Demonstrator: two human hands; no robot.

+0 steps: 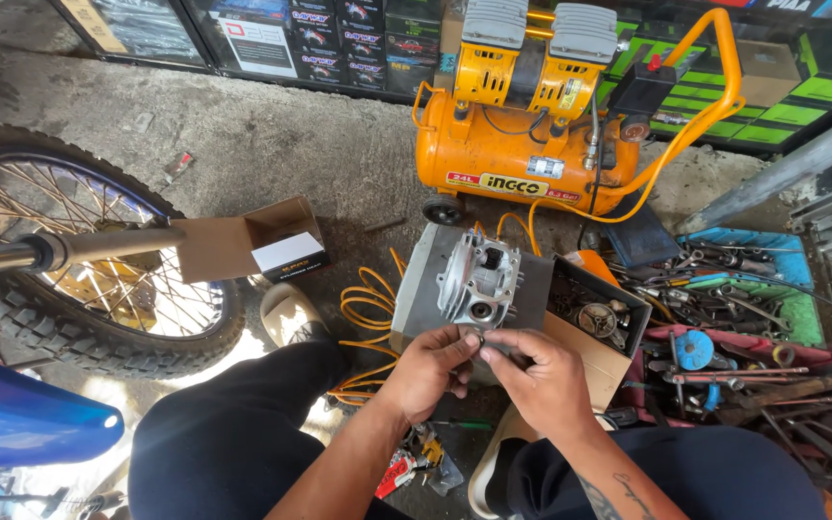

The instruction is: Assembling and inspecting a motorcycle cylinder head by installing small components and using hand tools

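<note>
Left hand and right hand, fingertips pinched together on a small ring-like part just below the cylinder head on a metal block, orange compressor behind, tools right.

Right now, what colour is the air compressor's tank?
Orange, seen in the head view: the air compressor tank behind the metal engine part.
</note>
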